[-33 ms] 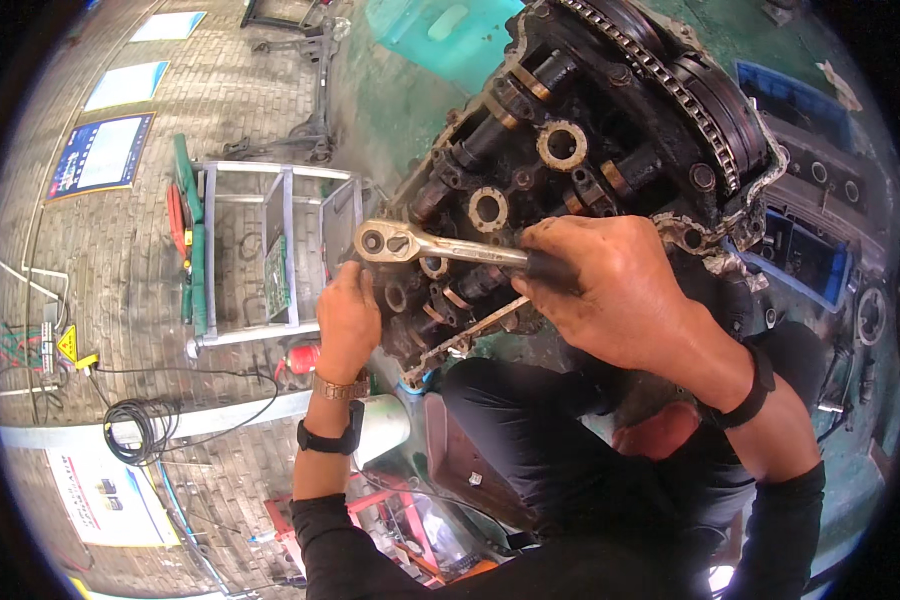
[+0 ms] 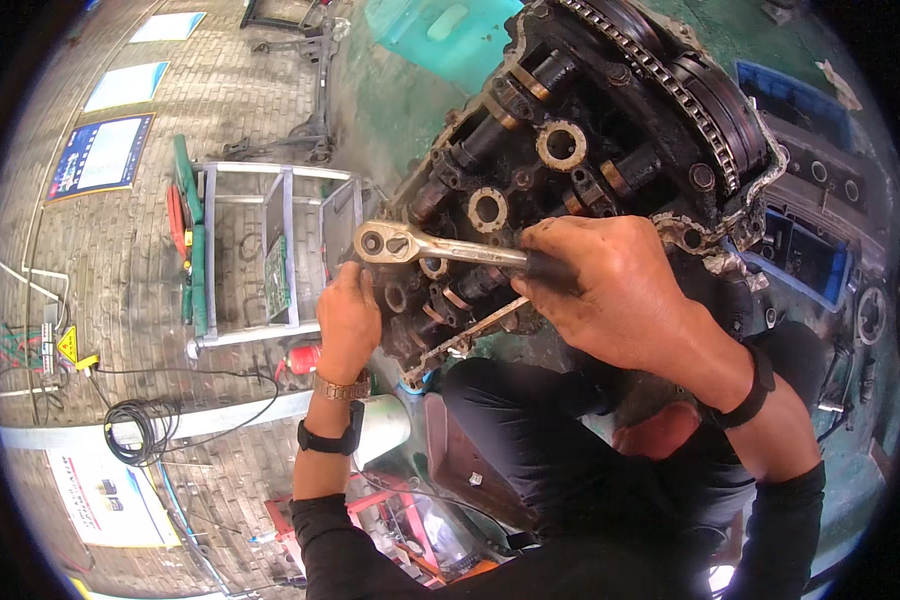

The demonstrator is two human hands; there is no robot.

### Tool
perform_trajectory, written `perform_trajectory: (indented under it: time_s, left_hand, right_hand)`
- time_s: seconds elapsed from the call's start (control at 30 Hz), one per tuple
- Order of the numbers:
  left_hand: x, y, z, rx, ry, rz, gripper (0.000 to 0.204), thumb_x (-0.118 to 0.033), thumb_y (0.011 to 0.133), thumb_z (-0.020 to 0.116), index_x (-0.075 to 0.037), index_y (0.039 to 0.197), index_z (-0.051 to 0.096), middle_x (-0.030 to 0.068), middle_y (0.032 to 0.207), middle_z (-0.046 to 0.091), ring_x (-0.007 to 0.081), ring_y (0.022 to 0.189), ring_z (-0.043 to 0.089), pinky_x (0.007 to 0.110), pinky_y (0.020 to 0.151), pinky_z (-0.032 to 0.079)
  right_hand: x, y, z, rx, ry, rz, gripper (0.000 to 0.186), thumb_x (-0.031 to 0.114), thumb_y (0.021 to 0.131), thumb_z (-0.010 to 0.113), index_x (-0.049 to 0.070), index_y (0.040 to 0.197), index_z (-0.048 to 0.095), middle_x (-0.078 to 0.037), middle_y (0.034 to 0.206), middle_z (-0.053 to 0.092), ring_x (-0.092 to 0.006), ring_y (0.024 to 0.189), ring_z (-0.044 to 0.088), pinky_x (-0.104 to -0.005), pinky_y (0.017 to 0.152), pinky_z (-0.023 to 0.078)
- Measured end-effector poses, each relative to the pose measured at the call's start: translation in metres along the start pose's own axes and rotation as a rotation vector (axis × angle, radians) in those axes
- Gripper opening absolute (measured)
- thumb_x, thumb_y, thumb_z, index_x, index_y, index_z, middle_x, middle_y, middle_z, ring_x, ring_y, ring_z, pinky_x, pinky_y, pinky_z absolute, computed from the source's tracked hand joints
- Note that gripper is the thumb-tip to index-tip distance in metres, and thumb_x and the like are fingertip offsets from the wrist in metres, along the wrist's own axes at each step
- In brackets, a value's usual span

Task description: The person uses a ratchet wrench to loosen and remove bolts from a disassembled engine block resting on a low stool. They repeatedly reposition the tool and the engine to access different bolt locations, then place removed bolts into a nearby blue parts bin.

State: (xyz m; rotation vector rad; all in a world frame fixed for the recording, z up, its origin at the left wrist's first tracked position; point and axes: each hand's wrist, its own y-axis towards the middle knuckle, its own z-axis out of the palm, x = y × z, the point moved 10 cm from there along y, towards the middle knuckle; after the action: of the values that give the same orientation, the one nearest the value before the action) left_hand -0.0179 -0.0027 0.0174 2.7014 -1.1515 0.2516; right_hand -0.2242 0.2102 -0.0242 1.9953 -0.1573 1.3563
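My right hand (image 2: 598,285) is wrapped round the dark handle of a steel ratchet wrench (image 2: 433,246), which lies level across the lower left part of a greasy engine head (image 2: 521,185) with camshafts, pale rings and a timing chain (image 2: 682,90). My left hand (image 2: 347,318) has its fingers curled just below the ratchet's head, at the engine's left edge; what they hold, if anything, is hidden by the fingers and the tool.
A teal tub (image 2: 433,38) sits beyond the engine. To the left are an aluminium ladder (image 2: 210,250), a red extinguisher (image 2: 300,360), coiled cable (image 2: 133,430) and a brick wall (image 2: 90,250). Blue crates (image 2: 790,270) and metal parts lie at the right, my legs (image 2: 510,420) below.
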Motion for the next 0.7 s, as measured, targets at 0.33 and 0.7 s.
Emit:
perform_trajectory:
  time_s: [0.33,0.7]
  left_hand:
    - [0.012,0.002,0.005,0.016,-0.017,-0.094,0.019,-0.018,0.098,0.055,-0.001,0.089,0.056,0.0291,0.077,0.062,0.0523,0.076,0.057,0.059,0.066,0.042]
    - [0.003,-0.004,-0.004,0.075,-0.096,0.032,0.025,-0.010,0.095,0.055,0.000,0.118,0.059,0.0285,0.095,0.065,0.0496,0.088,0.060,0.053,0.073,0.046]
  right_hand:
    - [0.001,0.000,0.000,-0.013,0.025,-0.010,0.023,0.008,0.074,0.079,-0.001,0.093,0.069,-0.018,0.078,0.067,-0.0365,0.067,0.066,-0.0403,0.058,0.052]
    - [0.001,0.001,0.001,0.013,-0.008,-0.004,0.024,0.009,0.074,0.080,-0.001,0.093,0.069,-0.018,0.077,0.067,-0.0375,0.068,0.066,-0.0417,0.059,0.052]
